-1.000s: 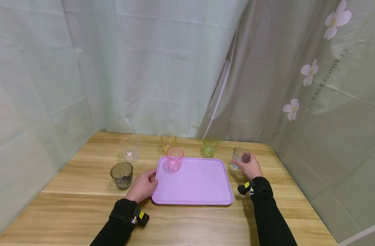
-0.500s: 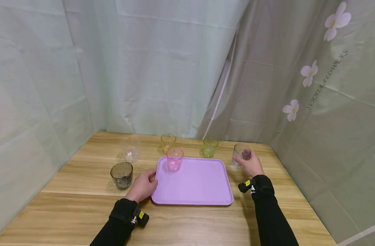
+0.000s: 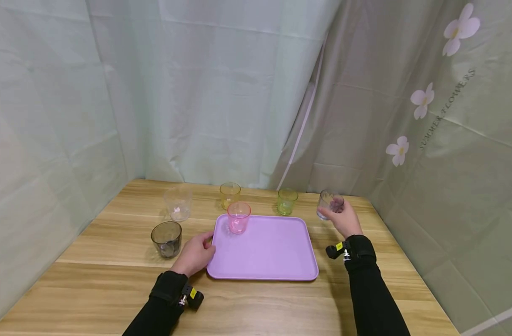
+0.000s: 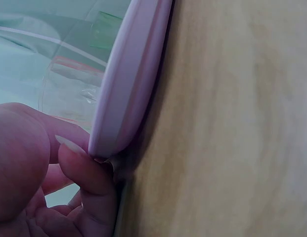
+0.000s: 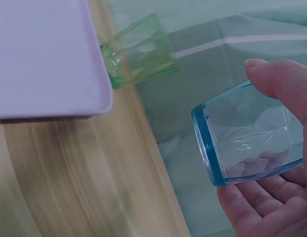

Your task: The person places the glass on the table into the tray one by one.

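In the head view, my right hand (image 3: pixel 345 219) grips a clear, slightly bluish drinking glass (image 5: pixel 242 143), thumb on one side and fingers round the other. That glass is upright and looks raised off the table, right of the green glass (image 3: pixel 287 201). My left hand (image 3: pixel 195 253) pinches the left edge of a purple tray (image 3: pixel 268 252) between thumb and finger, as the left wrist view shows at the tray's rim (image 4: pixel 121 94). On the tray's far left corner stands a pink glass (image 3: pixel 238 218). A dark grey glass (image 3: pixel 166 240) stands left of my left hand.
A larger clear glass (image 3: pixel 179 205) stands at the table's back left, and a yellow glass (image 3: pixel 230 195) behind the tray. The wooden table (image 3: pixel 100 280) is bounded by pale curtains (image 3: pixel 214 93) at the back and both sides.
My right hand has lifted the bluish clear glass and carried it slightly up and away. My left hand, the tray and the other glasses have not moved.
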`<state>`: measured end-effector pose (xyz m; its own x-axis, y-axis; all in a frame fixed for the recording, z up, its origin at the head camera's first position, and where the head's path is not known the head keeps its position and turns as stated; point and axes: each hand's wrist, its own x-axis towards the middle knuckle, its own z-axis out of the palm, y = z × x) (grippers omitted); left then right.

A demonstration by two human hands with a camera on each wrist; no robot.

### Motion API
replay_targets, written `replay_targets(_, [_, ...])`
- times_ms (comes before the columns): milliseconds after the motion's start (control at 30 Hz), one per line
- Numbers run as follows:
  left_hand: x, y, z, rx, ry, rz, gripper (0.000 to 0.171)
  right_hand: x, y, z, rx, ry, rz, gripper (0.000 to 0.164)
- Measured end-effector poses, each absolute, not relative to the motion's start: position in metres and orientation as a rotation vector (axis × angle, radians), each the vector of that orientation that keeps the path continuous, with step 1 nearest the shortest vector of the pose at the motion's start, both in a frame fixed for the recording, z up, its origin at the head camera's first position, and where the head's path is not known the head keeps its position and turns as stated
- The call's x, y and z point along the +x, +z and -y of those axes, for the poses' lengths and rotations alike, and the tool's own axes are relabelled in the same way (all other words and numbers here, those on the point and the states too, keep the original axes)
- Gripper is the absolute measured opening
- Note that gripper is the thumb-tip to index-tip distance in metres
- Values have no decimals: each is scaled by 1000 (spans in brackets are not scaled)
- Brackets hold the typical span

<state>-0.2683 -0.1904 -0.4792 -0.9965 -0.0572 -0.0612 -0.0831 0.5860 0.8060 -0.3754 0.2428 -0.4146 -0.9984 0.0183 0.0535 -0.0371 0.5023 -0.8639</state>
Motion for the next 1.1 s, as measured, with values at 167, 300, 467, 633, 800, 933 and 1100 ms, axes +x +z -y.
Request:
replay_targets(167, [-268,-478,190,-117,1403,-2777,56,-373,-408,-241,41,1511,2669,90])
replay_targets(300, [-268,-478,190,-109,1402,-2783,56,-372,-404,-240,57,1512,2649,91])
replay_targets(467, [-268,-479,191,-115,1399,-2782,56,-372,-400,-239,75,1511,2637,92])
replay_targets(633, [-268,-478,190,-131,1380,-2781,57,-372,-398,-238,92,1521,2629,91])
replay_targets(800, [-267,-476,189,-125,1379,-2792,56,-371,-395,-235,105,1555,2616,89])
replay_targets(933, [-267,-476,189,-117,1380,-2798,56,-370,-392,-231,112,1575,2605,89])
replay_targets(1100, [-266,-476,189,-124,1388,-2789,56,-367,-390,-226,117,1587,2592,87])
